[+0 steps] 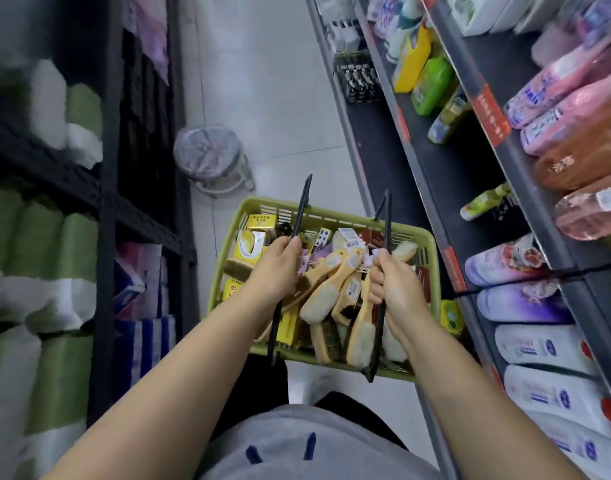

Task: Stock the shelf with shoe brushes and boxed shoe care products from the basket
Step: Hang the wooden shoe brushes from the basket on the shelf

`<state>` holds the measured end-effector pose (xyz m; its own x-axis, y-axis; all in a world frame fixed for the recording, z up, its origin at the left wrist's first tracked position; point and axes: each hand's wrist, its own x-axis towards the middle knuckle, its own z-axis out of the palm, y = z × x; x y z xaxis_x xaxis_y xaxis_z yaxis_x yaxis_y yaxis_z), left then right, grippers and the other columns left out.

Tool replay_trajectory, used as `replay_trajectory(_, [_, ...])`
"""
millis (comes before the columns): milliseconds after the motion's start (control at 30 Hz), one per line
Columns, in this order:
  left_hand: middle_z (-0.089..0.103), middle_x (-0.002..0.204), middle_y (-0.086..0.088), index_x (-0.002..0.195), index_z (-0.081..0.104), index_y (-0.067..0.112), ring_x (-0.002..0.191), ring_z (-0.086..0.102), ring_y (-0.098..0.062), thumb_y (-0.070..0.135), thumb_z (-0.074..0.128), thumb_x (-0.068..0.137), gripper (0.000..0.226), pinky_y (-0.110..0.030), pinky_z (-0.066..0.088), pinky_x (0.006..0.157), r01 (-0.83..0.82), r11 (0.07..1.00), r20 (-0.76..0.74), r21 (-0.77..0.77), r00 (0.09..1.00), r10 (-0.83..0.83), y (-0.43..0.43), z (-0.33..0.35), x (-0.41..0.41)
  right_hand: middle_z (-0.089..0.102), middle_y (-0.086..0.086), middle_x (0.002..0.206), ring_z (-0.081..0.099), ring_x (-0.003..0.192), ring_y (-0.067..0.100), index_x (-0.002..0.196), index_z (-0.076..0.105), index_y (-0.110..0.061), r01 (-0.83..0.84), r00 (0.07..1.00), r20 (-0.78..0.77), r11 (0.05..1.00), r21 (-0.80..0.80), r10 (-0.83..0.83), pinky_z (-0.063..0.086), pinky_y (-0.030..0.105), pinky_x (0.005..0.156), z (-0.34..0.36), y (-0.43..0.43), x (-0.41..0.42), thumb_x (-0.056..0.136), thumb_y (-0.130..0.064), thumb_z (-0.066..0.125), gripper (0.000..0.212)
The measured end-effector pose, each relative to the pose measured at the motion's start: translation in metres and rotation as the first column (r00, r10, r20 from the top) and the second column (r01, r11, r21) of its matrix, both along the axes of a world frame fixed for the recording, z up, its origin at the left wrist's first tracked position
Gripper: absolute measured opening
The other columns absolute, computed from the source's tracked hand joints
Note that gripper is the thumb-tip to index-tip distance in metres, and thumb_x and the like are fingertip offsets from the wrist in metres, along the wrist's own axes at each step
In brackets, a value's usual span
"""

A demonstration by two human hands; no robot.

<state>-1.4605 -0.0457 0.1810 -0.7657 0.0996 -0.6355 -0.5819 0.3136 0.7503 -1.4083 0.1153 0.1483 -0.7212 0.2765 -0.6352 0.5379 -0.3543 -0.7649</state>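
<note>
Clenched round thin black basket handles (304, 202), one each: left hand (279, 270), right hand (395, 289). Directly beneath both, inside the green slatted plastic basket (342, 220): heaped pale wooden shoe brushes (323, 301), small yellow cardboard boxes (259, 221) toward the left hand.

Plastic-wrapped stool (212, 155) on pale floor (262, 81), packaged slippers (536, 303) right, green-white packs (54, 244) left
</note>
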Motion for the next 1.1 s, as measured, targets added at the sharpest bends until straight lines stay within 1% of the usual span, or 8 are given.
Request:
replay_trajectory(133, [0.046,0.069,-0.006,0.091,0.050,0.007,0.061,0.041,-0.028,0.031,0.030,0.100,0.032,-0.038,0.032,0.070,0.141,0.990,-0.018,0.005,0.990,-0.141,-0.007,-0.013,-0.103,0.030,-0.006,0.052,0.022,0.036,0.004,0.070,0.043,-0.020,0.126,0.992,0.022,0.991,0.050,-0.128,0.016,0.018,0.036,-0.004,-0.005,-0.084,0.101,-0.029,0.037,0.033])
replay_trajectory(300, [0.038,0.133,-0.035,0.124,0.041,-0.002,0.119,0.036,-0.056,0.034,0.031,0.099,0.045,-0.065,0.030,0.098,0.306,0.948,-0.027,-0.081,0.951,-0.309,-0.004,-0.014,-0.233,0.034,-0.011,0.045,0.026,0.032,0.001,0.065,0.041,-0.021,0.282,0.959,0.001,0.957,0.061,-0.283,0.019,0.015,0.033,0.013,-0.012,-0.189,0.100,-0.031,0.039,0.037])
replay_trajectory(467, [0.042,0.130,-0.035,0.124,0.042,-0.002,0.119,0.039,-0.054,0.033,0.034,0.097,0.045,-0.064,0.033,0.097,0.382,0.917,-0.062,-0.113,0.919,-0.390,0.015,-0.003,-0.341,0.032,-0.013,0.040,0.024,0.031,0.002,0.066,0.043,-0.019,0.440,0.898,-0.011,0.897,0.054,-0.440,0.020,0.015,0.032,0.020,-0.008,-0.273,0.100,-0.032,0.039,0.037])
replay_trajectory(567, [0.053,0.103,-0.036,0.097,0.054,0.005,0.096,0.049,-0.053,0.030,0.034,0.098,0.031,-0.057,0.042,0.081,0.436,0.894,-0.108,-0.103,0.889,-0.446,0.033,0.002,-0.399,0.030,-0.013,0.041,0.024,0.031,0.003,0.071,0.045,-0.017,0.504,0.863,0.007,0.863,0.019,-0.505,0.018,0.016,0.033,0.011,-0.005,-0.329,0.101,-0.029,0.039,0.032])
replay_trajectory(700, [0.045,0.118,-0.038,0.073,0.045,0.018,0.071,0.050,-0.045,0.028,0.034,0.099,0.030,-0.049,0.042,0.066,0.506,0.853,-0.122,-0.130,0.845,-0.520,0.062,0.000,-0.470,0.035,-0.012,0.048,0.031,0.032,0.002,0.072,0.048,-0.022,0.570,0.820,0.056,0.822,0.014,-0.569,0.023,0.016,0.033,-0.011,0.012,-0.399,0.099,-0.038,0.041,0.032])
replay_trajectory(833, [0.046,0.108,-0.042,0.084,0.049,0.012,0.108,0.044,-0.056,0.029,0.032,0.100,0.029,-0.062,0.039,0.087,0.571,0.810,-0.016,-0.133,0.816,-0.578,0.094,-0.005,-0.535,0.039,-0.014,0.056,0.038,0.042,0.001,0.075,0.050,-0.031,0.581,0.792,0.186,0.812,0.061,-0.581,0.031,0.016,0.036,-0.021,0.032,-0.462,0.095,-0.050,0.041,0.029])
replay_trajectory(967, [0.042,0.120,-0.042,0.085,0.048,0.015,0.110,0.044,-0.056,0.030,0.032,0.100,0.026,-0.063,0.037,0.090,0.647,0.745,0.037,-0.162,0.759,-0.650,0.118,-0.007,-0.591,0.039,-0.012,0.063,0.036,0.052,0.006,0.084,0.052,-0.031,0.582,0.790,0.204,0.812,0.045,-0.578,0.029,0.023,0.047,-0.021,0.045,-0.511,0.095,-0.052,0.039,0.026])
replay_trajectory(1100, [0.029,0.133,-0.041,0.123,0.036,-0.005,0.119,0.029,-0.060,0.034,0.032,0.099,0.046,-0.068,0.027,0.096,0.717,0.663,0.095,-0.214,0.691,-0.717,0.144,-0.019,-0.640,0.040,-0.011,0.071,0.036,0.058,0.005,0.109,0.051,-0.025,0.641,0.740,0.232,0.767,0.041,-0.631,0.028,0.025,0.051,-0.024,0.059,-0.555,0.097,-0.048,0.038,0.030])
